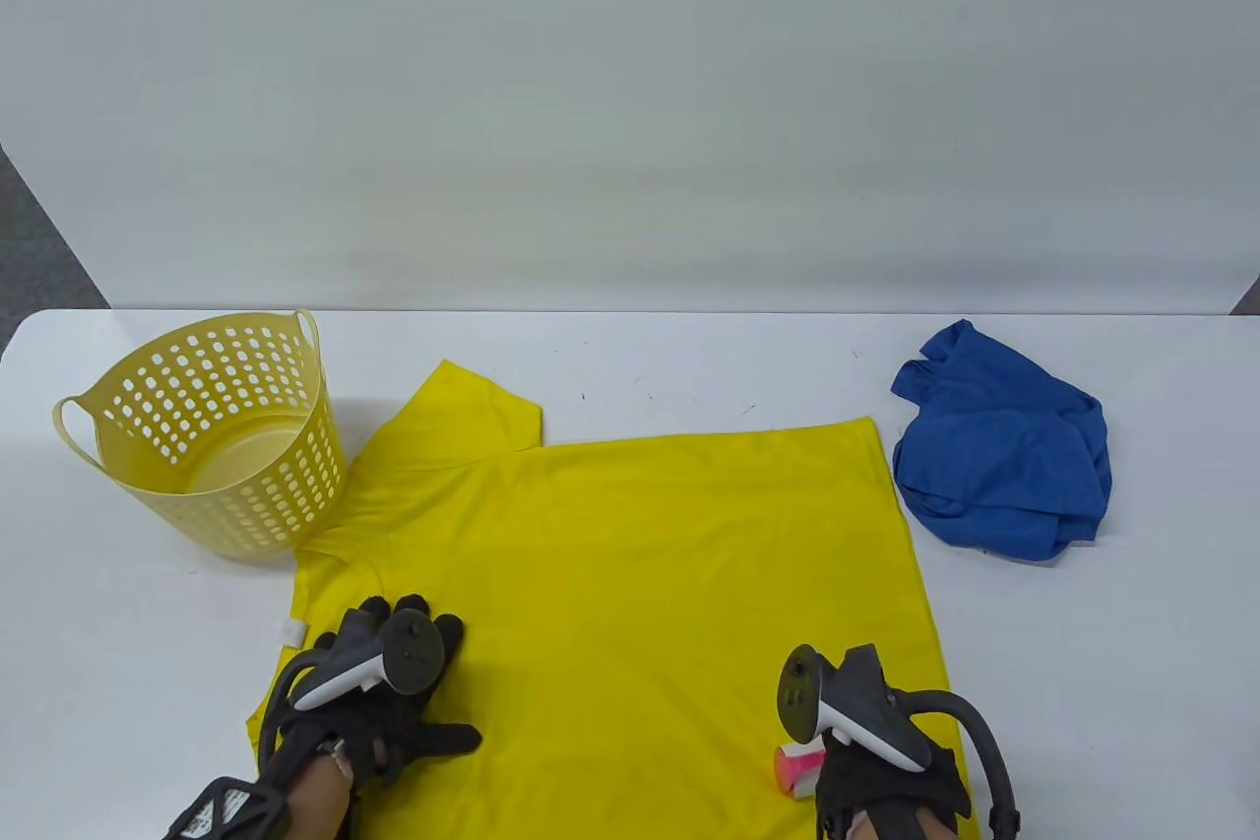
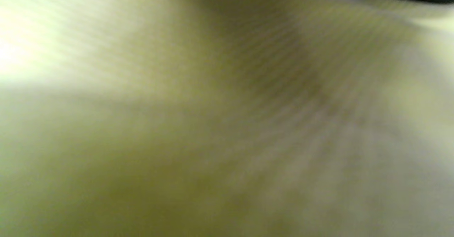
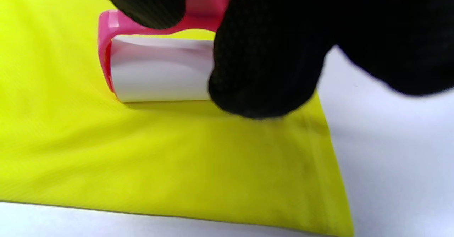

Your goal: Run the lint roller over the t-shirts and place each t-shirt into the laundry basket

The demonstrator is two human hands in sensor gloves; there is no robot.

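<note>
Yellow fabric covered most of the near half of the table (image 1: pixel 630 357): the yellow t-shirt (image 1: pixel 630 564) lay spread flat, one sleeve reaching toward the yellow laundry basket (image 1: pixel 212 441), which stood at the table's left with its base just touching the shirt's shoulder. A second, blue t-shirt (image 1: pixel 1004 456) lay crumpled well off to the right, apart from the yellow one.

The right hand (image 1: pixel 886 761) gripped the lint roller (image 3: pixel 159 70), fingers curled round its pink frame, with the white sticky drum resting on the shirt near the hem corner closest to the person. The left hand (image 1: pixel 394 682) lay flat on the fabric near the collar end, fingers spread and straight, pinning the cloth rather than holding anything. The left wrist view showed only blurred yellow cloth.

By my reading, the rolling step on the first shirt was in hand, with the basket holding no shirt as far as could be seen. The next move likely called for pushing the roller away across the shirt in straight passes while the left hand kept the cloth taut, so it would not bunch under the drum.
</note>
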